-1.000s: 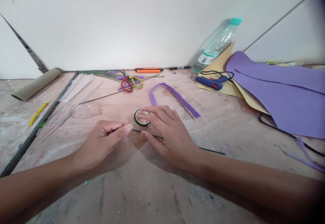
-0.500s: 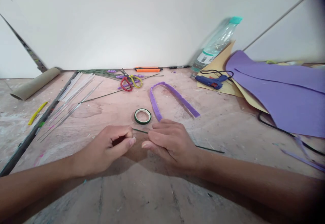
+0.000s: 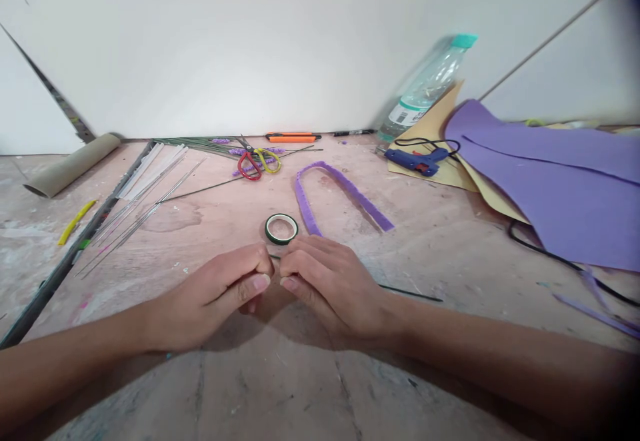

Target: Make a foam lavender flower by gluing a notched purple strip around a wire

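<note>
Low over the table, my left hand (image 3: 225, 294) and my right hand (image 3: 335, 288) are nearly touching, both closed in a pinch. Between them runs a thin dark green wire stem (image 3: 411, 292), gripped by both; its far end sticks out to the right past my right wrist. The fingers hide most of its middle. Just beyond my fingertips lies a roll of green tape (image 3: 281, 229). A purple scalloped foam strip (image 3: 345, 184) is bent in an arch, its near end reaching behind my right fingers.
Scissors (image 3: 260, 161), an orange cutter (image 3: 293, 137) and green wrapped stems lie along the wall. Bare wires (image 3: 145, 214) and a cardboard tube (image 3: 73, 164) are at left. At right are a leaning bottle (image 3: 425, 94), a blue glue gun (image 3: 417, 160) and purple sheets (image 3: 555, 194).
My right hand has shifted left and my left hand slightly right, so the gap between them has narrowed. The fingers of both have curled in more tightly.
</note>
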### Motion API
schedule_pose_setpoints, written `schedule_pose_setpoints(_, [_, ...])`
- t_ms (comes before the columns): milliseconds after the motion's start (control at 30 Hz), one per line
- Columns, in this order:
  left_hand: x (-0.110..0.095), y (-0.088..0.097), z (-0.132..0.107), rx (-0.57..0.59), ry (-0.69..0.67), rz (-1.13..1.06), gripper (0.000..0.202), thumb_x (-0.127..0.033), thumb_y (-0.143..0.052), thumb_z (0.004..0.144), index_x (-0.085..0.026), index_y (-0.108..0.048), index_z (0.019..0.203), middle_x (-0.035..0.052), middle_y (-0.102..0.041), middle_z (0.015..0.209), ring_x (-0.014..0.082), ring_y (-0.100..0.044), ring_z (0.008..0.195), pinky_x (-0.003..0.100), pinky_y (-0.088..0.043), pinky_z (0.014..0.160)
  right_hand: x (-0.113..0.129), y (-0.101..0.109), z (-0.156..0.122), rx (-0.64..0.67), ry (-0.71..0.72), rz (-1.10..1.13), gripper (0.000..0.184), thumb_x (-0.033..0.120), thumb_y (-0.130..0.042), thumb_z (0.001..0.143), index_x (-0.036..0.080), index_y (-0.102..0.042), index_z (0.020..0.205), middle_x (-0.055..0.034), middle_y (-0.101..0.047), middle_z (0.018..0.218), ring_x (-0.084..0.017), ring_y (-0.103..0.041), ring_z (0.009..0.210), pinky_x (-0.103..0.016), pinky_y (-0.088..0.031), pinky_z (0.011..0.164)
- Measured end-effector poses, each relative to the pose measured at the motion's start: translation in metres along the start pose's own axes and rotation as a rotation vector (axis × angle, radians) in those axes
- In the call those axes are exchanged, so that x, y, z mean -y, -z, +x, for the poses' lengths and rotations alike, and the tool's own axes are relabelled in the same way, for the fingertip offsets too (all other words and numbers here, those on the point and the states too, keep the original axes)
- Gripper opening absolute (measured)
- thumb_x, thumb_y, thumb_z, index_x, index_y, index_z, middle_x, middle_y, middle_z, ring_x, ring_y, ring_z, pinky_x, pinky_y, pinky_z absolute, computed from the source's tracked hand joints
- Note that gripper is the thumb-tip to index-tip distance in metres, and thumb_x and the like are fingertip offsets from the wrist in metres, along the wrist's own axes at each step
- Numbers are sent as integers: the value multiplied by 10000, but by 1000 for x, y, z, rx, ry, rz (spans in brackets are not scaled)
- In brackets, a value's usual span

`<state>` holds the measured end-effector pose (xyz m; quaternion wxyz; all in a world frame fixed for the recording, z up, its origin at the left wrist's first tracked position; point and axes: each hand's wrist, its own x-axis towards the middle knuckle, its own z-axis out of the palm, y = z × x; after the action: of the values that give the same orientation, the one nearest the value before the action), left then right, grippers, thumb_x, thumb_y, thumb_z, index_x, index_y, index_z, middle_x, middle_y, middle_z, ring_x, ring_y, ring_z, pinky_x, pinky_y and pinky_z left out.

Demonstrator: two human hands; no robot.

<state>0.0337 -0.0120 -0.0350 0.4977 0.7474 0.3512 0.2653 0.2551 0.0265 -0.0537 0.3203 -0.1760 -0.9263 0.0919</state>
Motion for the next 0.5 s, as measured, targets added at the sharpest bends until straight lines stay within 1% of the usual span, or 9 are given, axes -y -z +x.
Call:
schedule_pose_setpoints(67, [0,0,0,-10,-12,40,290,-308,-383,1071,-205,-466,814,-20,-520,795,133,-488,740,256,-398,723,0,1,0,1,4,-23,321,279,-318,1090,190,-514,851,-30,-614,778,-165,-517,706,-294,-400,678])
schedule_pose_setpoints(167, [2,-1,1,-45,-50,169,319,-268,-471,1026,-197,-475,714,-30,-502,703,124,-454,659,256,-357,640,-1,1,1,5,14,-47,390,299,-316,1095,197,-504,768,-8,-579,696,-149,-473,637,-289,-359,628])
schedule_pose_setpoints(200, [3,-1,1,-52,-62,205,353,-261,-489,1014,-195,-460,668,-36,-479,656,119,-427,621,258,-334,606,-2,0,0,8,26,-48,409,297,-320,1095,198,-496,738,1,-558,669,-143,-455,619,-287,-345,616])
schedule_pose_setpoints(267, [6,0,1,-60,-85,244,442,-269,-515,1005,-198,-378,591,-50,-390,573,110,-352,557,269,-279,553,-3,-1,0,6,50,-35,446,310,-348,1094,197,-470,681,19,-506,614,-130,-418,587,-286,-312,593])
schedule_pose_setpoints(333, [9,0,1,-79,-140,262,504,-273,-527,1006,-201,-283,571,-58,-288,547,107,-288,531,280,-249,536,-5,-2,-2,-3,43,26,487,367,-404,1084,196,-425,629,33,-439,565,-121,-379,558,-289,-270,569])
schedule_pose_setpoints(367, [10,1,0,-90,-176,277,508,-265,-523,1009,-202,-263,577,-58,-265,553,108,-280,530,282,-252,539,-6,-2,-2,-9,24,65,505,391,-419,1079,197,-401,613,37,-407,548,-119,-357,545,-293,-251,560])
schedule_pose_setpoints(400, [10,1,-1,-94,-210,303,489,-253,-507,1015,-204,-273,589,-53,-282,567,111,-303,538,282,-272,547,-6,-2,-2,-12,-2,102,512,400,-421,1077,198,-381,608,40,-385,540,-118,-340,535,-295,-239,555])
schedule_pose_setpoints(433, [10,1,-2,-99,-241,334,450,-241,-483,1022,-206,-311,607,-45,-331,588,117,-350,555,280,-304,562,-7,0,-2,-10,-32,133,505,393,-412,1078,201,-371,613,41,-380,543,-118,-334,532,-295,-238,552])
schedule_pose_setpoints(500, [8,1,-4,-128,-303,415,339,-221,-447,1029,-207,-428,691,-8,-495,702,138,-485,641,278,-390,617,-7,4,0,12,-80,176,444,341,-373,1084,206,-393,661,36,-424,582,-119,-373,547,-280,-275,547])
